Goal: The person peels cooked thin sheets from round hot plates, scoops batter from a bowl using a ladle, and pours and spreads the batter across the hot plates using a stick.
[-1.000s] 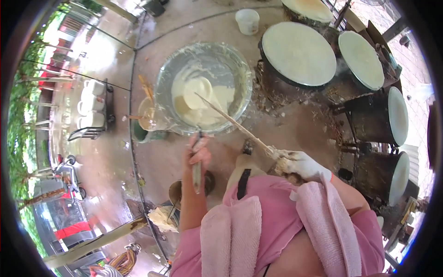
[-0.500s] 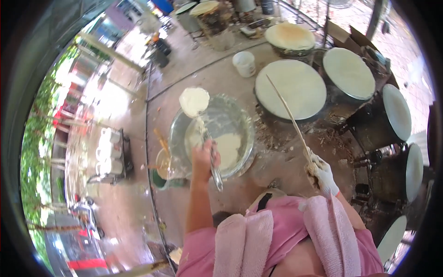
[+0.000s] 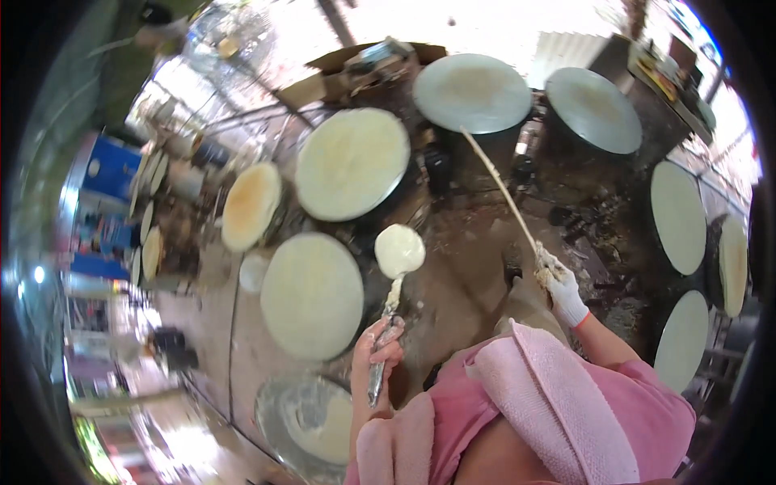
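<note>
My bare left hand (image 3: pixel 381 346) is closed round the batter-smeared handle of a ladle (image 3: pixel 399 252), whose round bowl is full of pale batter. Held out before me, the ladle hangs over the floor, to the right of a round griddle (image 3: pixel 313 296) covered by a pale sheet. My right hand (image 3: pixel 561 288), in a white work glove crusted with dough at the fingers, grips a long thin wooden stick (image 3: pixel 503 184). The stick slants up and left, its tip in line with the lower rim of a bluish-grey griddle (image 3: pixel 473 90) with a brownish middle.
A metal basin (image 3: pixel 271 420) of batter stands at lower left. More round griddles curve around me: one pale (image 3: pixel 353 164), one browned (image 3: pixel 251 207), one bluish-grey (image 3: pixel 594 110), and several at right (image 3: pixel 679 218). A white bucket (image 3: pixel 253 273) stands at left; debris (image 3: pixel 594 242) litters the floor.
I have turned to the right, so the basin has shifted to the lower left and the griddles leftward. The filled ladle has come away from over the basin. Both hands keep their holds.
</note>
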Demonstrator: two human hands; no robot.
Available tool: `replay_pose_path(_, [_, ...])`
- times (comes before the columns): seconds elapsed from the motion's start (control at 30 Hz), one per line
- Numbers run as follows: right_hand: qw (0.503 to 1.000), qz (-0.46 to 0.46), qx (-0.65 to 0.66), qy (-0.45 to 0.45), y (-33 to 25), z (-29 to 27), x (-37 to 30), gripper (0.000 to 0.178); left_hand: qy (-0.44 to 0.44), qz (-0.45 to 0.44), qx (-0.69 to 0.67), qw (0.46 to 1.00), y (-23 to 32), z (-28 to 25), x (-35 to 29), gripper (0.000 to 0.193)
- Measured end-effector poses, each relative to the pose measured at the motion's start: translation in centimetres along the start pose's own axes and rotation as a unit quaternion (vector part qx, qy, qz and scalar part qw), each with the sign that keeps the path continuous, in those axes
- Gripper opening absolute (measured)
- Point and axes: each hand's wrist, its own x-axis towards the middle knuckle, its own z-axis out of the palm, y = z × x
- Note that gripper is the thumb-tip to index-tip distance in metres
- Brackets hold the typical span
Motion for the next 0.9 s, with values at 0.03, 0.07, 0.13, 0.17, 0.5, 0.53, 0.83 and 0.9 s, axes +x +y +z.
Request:
replay_pose_path(0.03, [0.998,-0.025,-0.014,0.05,-0.1,-2.1,1.4,0.044,-0.033,-0.027,-0.07,0.997,0.1,2.7,2.7,0.028])
replay_pose_path(0.07, [0.994,-0.049,-0.031,0.094,-0.2,-4.1,3.0,0.044,-0.034,-0.039,-0.059,0.997,0.3,5.5,5.4,0.028])
replay_pose_path(0.13, [0.994,-0.017,0.004,0.11,0.2,-9.0,5.3,0.046,-0.043,-0.029,0.029,0.998,0.9,11.4,11.4,0.027])
replay_pose_path(0.17, [0.991,0.006,-0.007,0.136,0.4,-10.5,6.5,0.046,-0.08,-0.015,0.106,0.991,1.6,13.5,14.6,0.028])
replay_pose_path(0.5, [0.984,-0.024,-0.073,0.163,-8.5,-12.9,26.7,0.052,-0.064,0.065,0.34,0.936,5.5,30.0,45.5,0.033])
replay_pose_path(0.53, [0.975,-0.001,-0.14,0.17,-10.5,-11.9,28.6,0.054,-0.053,0.092,0.338,0.935,5.3,30.3,48.2,0.033])
replay_pose_path(0.83, [0.854,0.055,-0.448,0.257,-8.4,-7.4,36.6,0.045,0.13,0.276,0.673,0.674,5.9,24.6,58.0,0.032])
replay_pose_path(0.9, [0.903,0.074,-0.31,0.287,-5.7,-6.9,37.5,0.037,0.129,0.316,0.708,0.618,8.1,24.8,55.4,0.032])
